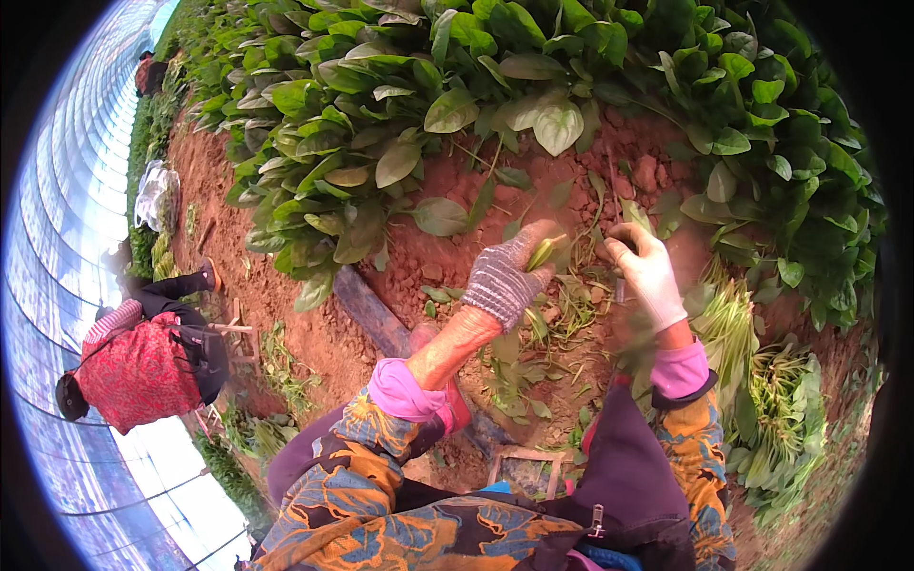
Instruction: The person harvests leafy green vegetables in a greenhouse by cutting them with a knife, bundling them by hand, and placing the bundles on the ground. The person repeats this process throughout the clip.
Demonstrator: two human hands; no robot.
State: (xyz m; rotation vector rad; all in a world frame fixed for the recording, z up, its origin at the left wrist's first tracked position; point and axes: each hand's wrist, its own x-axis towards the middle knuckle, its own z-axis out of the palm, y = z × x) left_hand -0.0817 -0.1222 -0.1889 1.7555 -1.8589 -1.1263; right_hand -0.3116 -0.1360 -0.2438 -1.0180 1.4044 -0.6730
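Note:
My left hand point(510, 275), in a grey striped fingerless glove, closes around a small yellow-green leafy stalk point(544, 251). Just right of it is my right hand point(643, 268) in a pale fingerless glove, with its fingertips pinched together. A thin rod-like tool point(620, 291) appears to pass through that pinch; its ends show above and below the fingers, and its exact kind is unclear. Between and below my hands, loose leaves and stems point(518, 371) lie on reddish soil point(457, 260). Blurred greenery hangs below my right hand.
Dense spinach-like plants point(400, 100) curve around the far side. Cut bundles point(778, 407) lie on the right. A dark flat strip point(371, 303) crosses the soil, and a wooden frame point(525, 457) is near my legs. Another person point(143, 367) bends at left, near a white plastic bag point(157, 196).

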